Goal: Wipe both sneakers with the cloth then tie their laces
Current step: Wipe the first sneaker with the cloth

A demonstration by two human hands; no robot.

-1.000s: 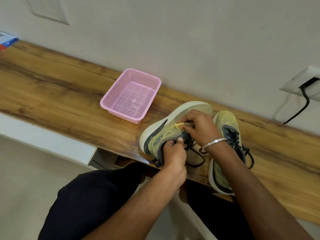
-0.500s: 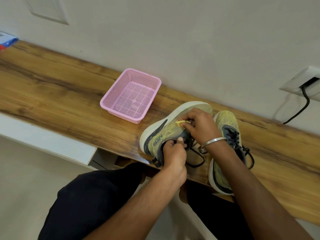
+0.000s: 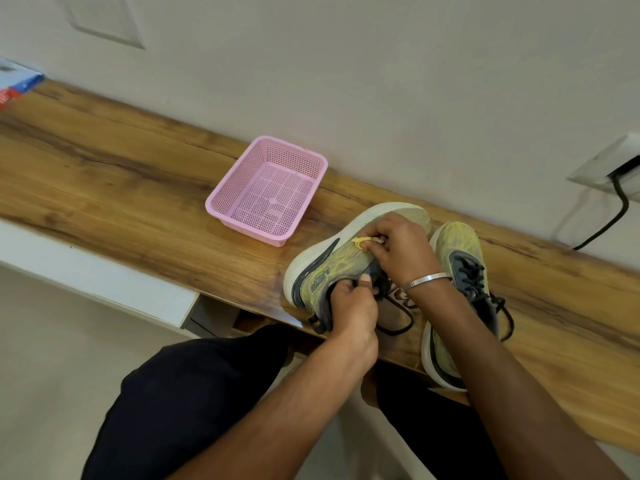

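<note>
Setting: wooden shelf (image 3: 104, 188) is running along a pale wall (image 3: 381, 81); a seated person is looking down over dark-trousered knees (image 3: 194, 403).

Left sneaker: yellow-green knit sneaker (image 3: 346, 263) with a white sole is lying tipped on its side near the shelf's front edge, sole turned toward the basket, toe pointing at the wall.

Left hand (image 3: 353, 306): fingers are curling round the dark collar of the tipped sneaker, thumb pressing on top, holding the shoe steady.

Right hand (image 3: 401, 251): fingers are bunching over the sneaker's upper and pinching a small yellow cloth (image 3: 360, 242) against the knit; only a crumpled corner of the cloth is showing past the fingertips.

Bracelet: metal bangle (image 3: 427, 280) is sitting on the right wrist.

Right sneaker: matching second sneaker (image 3: 457, 251) is standing upright on its sole just beside the first, toe toward the wall, heel overhanging the shelf's front edge and partly hidden by the right forearm.

Laces: dark laces (image 3: 505, 313) of the upright sneaker are lying loose over its side; a loose dark loop (image 3: 398, 329) from the tipped sneaker is trailing on the wood between the two forearms.

Basket: pink perforated plastic basket (image 3: 270, 192) is resting on the shelf near the wall, apart from the tipped sneaker's sole.

Wall socket: white outlet (image 3: 609, 168) at far right is carrying a black cable (image 3: 602, 226) down to the shelf.

Far left: blue, red and white packet (image 3: 17, 84) is lying at the shelf's end, cut off by the frame.
</note>
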